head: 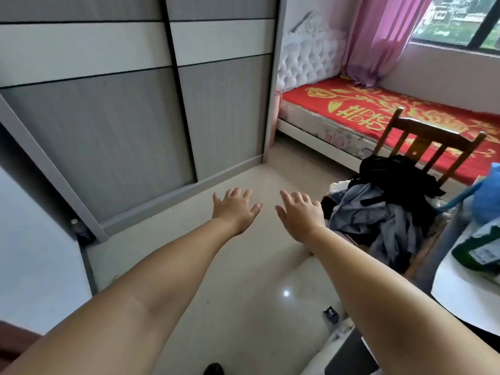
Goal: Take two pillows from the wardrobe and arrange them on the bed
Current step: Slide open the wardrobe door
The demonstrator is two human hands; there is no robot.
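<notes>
Pillows unseen behind shut wardrobe (135, 117), probably soft, light; grab edges; left hand (235, 208), right hand (300, 216) fingers spread, empty.

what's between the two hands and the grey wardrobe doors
In the head view, only bare glossy beige floor tile lies between the open left hand and right hand and the closed grey sliding wardrobe doors.

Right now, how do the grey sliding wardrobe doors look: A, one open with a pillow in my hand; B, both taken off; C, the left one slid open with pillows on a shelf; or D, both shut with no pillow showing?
D: the grey sliding wardrobe doors meet with no gap, no pillow shows, and the left hand and right hand are open and hold nothing.
</notes>
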